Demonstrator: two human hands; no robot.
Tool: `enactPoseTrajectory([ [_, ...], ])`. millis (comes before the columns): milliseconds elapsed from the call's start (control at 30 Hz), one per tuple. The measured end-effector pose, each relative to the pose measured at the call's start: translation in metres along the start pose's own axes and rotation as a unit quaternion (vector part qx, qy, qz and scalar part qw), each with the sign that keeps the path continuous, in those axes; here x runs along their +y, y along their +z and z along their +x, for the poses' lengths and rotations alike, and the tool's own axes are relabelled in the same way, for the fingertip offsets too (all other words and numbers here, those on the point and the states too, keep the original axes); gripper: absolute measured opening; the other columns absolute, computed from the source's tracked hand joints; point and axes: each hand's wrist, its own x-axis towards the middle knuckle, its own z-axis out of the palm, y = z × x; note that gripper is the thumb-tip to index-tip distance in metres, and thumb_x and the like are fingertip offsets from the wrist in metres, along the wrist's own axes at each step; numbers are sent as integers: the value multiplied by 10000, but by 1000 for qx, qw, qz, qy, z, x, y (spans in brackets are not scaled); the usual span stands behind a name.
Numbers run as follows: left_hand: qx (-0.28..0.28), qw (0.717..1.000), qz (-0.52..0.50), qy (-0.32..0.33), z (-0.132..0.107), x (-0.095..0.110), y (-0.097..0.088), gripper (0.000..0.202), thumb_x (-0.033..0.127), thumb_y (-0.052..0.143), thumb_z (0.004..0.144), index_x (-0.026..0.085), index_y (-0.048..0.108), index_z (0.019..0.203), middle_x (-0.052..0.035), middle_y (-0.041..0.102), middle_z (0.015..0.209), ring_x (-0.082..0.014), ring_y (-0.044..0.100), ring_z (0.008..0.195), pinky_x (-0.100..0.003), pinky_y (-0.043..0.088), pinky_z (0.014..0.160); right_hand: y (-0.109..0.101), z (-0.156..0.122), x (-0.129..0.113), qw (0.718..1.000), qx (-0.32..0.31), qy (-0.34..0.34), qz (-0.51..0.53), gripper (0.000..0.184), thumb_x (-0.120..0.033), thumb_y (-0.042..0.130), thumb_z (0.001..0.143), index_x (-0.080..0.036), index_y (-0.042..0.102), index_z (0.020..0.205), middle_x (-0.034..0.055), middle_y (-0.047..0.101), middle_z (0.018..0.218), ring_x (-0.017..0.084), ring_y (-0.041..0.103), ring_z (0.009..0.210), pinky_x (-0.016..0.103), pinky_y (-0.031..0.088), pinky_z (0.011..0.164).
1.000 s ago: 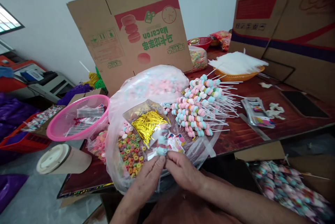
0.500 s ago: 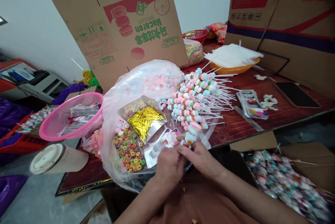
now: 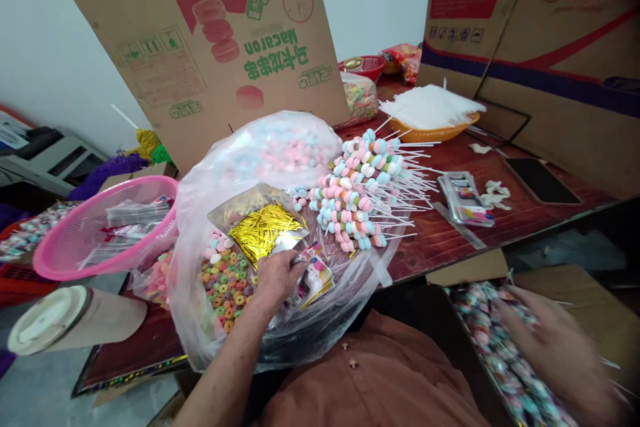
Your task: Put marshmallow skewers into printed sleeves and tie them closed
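Left hand: lower centre of the frame, back upward, fingers curled narrow just beside a heap of shiny gold twist ties and a small stack of colourful printed plastic packets; the fingertips are hidden, so whether they pinch anything cannot be told.
Right hand: lower right of the frame, blurred, over an open brown cardboard box; how wide its fingers stand and whether they hold anything cannot be told.
In that box: a jumbled heap of pastel pink, blue and white candy skewers, partly covered by the right hand in this view.
Around the ties: an open translucent pouch, left of centre.
Ring sweets: small multicoloured ring-shaped sweets lie loose in the lower left of centre, inside a large translucent white plastic bag.
Marshmallow pile: stacked pink, blue and white marshmallow skewers, right of centre, most white sticks pointing to the right.
Left edge: a bright pink plastic mesh basket holding flat packets; below it, a pale cylindrical cup with a white lid.
Right side: on a dark red wooden table, a flat stack of clear printed sleeves and a black phone.
Upper centre: a tall brown cardboard carton with green "Macaron" lettering.
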Motion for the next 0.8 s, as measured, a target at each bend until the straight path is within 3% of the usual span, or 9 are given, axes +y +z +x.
enactPoseTrajectory([
  [67, -5, 1000, -14, 6, -2, -5, -5, 222, 325, 495, 815, 233, 646, 950, -10, 678, 767, -170, 604, 750, -242, 369, 655, 23, 23, -57, 991, 18, -125, 47, 332, -430, 454, 840, -156, 599, 958, 139, 628, 956, 277, 571, 910, 449, 457, 808],
  [167, 3, 1000, -21, 8, -4, -12, -7, 238, 259, 522, 790, 222, 630, 999, -21, 680, 809, -180, 605, 754, -240, 374, 633, 51, 49, -146, 954, -22, -256, 157, 242, -279, 469, 867, -154, 579, 1043, 125, 601, 1038, 243, 530, 990, 414, 442, 854],
  [233, 13, 1000, -20, 8, -5, -15, -7, 207, 244, 510, 799, 211, 643, 955, -34, 678, 798, -190, 604, 756, -252, 384, 645, 62, 57, -188, 930, -58, -296, 209, 229, -233, 463, 869, -154, 579, 1050, 120, 592, 1051, 241, 510, 1013, 417, 425, 878],
  [300, 17, 999, -23, 14, -9, -16, -7, 211, 249, 467, 837, 227, 654, 931, -33, 681, 810, -188, 606, 779, -261, 396, 684, 69, 61, -212, 921, -84, -299, 236, 217, -211, 450, 869, -151, 586, 1026, 119, 589, 1034, 240, 508, 998, 415, 423, 872],
  [467, 83, 988, -42, 121, -25, -9, -23, 249, 240, 437, 867, 242, 639, 1013, -55, 662, 995, -207, 567, 948, -361, 345, 903, 77, 67, -225, 928, -72, -280, 234, 398, -334, 511, 841, -116, 497, 1172, 174, 512, 1178, 300, 427, 1114, 480, 359, 917],
  [533, 48, 975, -104, 189, -32, -5, -33, 255, 254, 405, 883, 213, 654, 919, -41, 669, 858, -187, 579, 841, -341, 377, 858, 76, 67, -228, 899, -105, -323, 275, 321, -366, 514, 839, -129, 553, 1051, 147, 573, 1054, 272, 491, 1007, 432, 397, 846],
  [600, -17, 957, -192, 217, -39, -1, -38, 262, 263, 394, 886, 203, 648, 861, -13, 650, 747, -156, 572, 729, -271, 417, 737, 74, 63, -231, 862, -166, -343, 335, 217, -323, 455, 873, -159, 572, 792, 71, 596, 795, 198, 528, 787, 335, 418, 711],
  [700, 6, 947, -277, 160, -45, 3, -31, 162, 252, 530, 796, 193, 624, 913, -10, 639, 773, -152, 555, 714, -225, 409, 632, 73, 52, -231, 857, -259, -234, 379, 280, -294, 424, 884, -169, 510, 649, 4, 516, 619, 133, 470, 608, 251, 367, 567],
  [800, 47, 926, -363, 92, -45, 9, -13, 101, 258, 580, 739, 158, 588, 739, 6, 576, 646, -129, 500, 613, -208, 379, 557, 71, 47, -222, 865, -320, -104, 373, 291, -350, 458, 863, -163, 513, 648, -13, 491, 594, 122, 450, 574, 231, 343, 522],
])
